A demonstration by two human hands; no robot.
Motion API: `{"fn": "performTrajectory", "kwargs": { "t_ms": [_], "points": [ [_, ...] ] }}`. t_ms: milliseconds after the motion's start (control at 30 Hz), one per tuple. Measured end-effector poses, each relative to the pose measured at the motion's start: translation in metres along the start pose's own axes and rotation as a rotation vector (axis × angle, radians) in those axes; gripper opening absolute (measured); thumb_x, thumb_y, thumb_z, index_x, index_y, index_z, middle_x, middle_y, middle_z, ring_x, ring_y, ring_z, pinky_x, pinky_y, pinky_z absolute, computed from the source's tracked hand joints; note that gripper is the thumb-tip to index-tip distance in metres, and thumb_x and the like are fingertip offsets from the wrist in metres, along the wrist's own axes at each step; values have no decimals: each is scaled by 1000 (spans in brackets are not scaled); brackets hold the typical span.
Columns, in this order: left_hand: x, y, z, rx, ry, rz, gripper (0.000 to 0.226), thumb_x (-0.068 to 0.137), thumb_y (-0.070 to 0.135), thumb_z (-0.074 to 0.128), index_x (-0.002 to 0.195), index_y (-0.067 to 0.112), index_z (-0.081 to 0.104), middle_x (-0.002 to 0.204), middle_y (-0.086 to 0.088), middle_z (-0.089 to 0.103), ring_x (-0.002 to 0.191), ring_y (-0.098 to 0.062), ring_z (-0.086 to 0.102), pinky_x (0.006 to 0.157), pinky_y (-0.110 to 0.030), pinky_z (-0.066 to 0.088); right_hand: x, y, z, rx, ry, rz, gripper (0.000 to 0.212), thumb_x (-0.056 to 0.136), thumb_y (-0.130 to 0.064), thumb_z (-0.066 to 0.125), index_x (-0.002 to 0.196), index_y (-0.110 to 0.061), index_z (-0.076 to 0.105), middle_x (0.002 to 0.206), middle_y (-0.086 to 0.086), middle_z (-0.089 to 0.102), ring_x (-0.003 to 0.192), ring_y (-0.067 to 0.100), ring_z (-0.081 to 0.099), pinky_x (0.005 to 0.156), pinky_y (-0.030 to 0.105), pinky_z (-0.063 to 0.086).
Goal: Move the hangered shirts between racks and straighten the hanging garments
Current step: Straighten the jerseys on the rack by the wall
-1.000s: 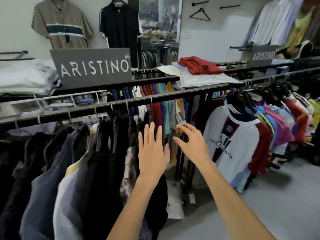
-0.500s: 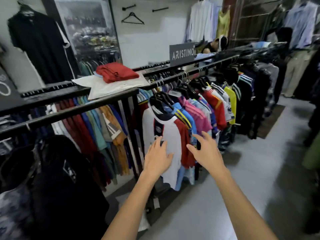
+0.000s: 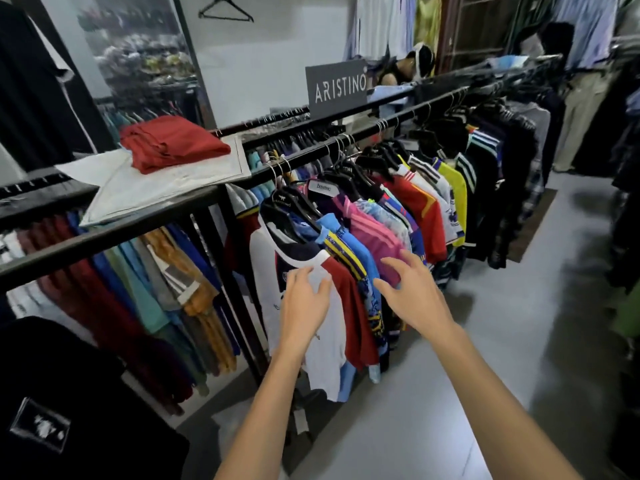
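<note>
We see the left hand (image 3: 304,303) flat on the white shirt (image 3: 325,355) at the rack's near end, right hand (image 3: 414,294) spread, empty; careless grabbing could unhook neighbouring hangers (image 3: 346,174).

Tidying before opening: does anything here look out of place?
Yes: a folded red garment lies on a pale cloth spread across the rack's top rails, not hung like the shirts below.

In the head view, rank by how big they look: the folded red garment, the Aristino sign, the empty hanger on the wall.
1. folded red garment, largest.
2. Aristino sign.
3. empty hanger, smallest, though it is farthest away, so true size is unsure.
</note>
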State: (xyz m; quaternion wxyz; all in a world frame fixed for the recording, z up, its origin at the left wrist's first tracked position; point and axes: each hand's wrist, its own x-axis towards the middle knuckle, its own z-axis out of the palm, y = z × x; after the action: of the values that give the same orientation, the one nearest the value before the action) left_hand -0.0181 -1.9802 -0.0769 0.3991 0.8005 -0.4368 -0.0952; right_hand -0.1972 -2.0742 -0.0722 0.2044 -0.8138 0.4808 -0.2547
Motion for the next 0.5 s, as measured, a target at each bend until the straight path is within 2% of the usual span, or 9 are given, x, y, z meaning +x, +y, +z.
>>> {"fn": "performTrajectory", "kwargs": {
  "t_ms": [133, 233, 367, 500],
  "points": [
    [57, -9, 16, -150, 93, -80, 58, 97, 51, 49, 144, 19, 42, 147, 3, 39, 127, -19, 51, 98, -36, 44, 54, -19, 9, 11, -6, -19, 51, 96, -45, 64, 142, -23, 56, 155, 1, 39, 136, 22, 47, 106, 41, 44],
    [88, -10, 24, -212, 175, -123, 64, 95, 53, 51, 146, 16, 37, 147, 1, 39, 129, -21, 49, 100, -39, 44, 96, -39, 21, 38, -27, -71, 51, 94, -46, 67, 139, -24, 59, 149, -3, 46, 139, 16, 43, 106, 37, 42],
    [114, -17, 32, -207, 264, -122, 60, 94, 47, 57, 141, 15, 38, 140, -1, 45, 125, -19, 51, 89, -28, 42, 140, -63, 42, 130, -58, -120, 50, 91, -44, 70, 136, -26, 60, 136, -5, 58, 129, 14, 51, 101, 31, 43],
    [129, -19, 38, -221, 345, -122, 56, 92, 37, 64, 136, 17, 36, 132, 0, 51, 114, -18, 57, 83, -27, 47, 172, -81, 57, 202, -113, -132, 60, 91, -47, 69, 144, -26, 50, 140, -3, 57, 130, 15, 52, 104, 34, 44]
  ]
}}
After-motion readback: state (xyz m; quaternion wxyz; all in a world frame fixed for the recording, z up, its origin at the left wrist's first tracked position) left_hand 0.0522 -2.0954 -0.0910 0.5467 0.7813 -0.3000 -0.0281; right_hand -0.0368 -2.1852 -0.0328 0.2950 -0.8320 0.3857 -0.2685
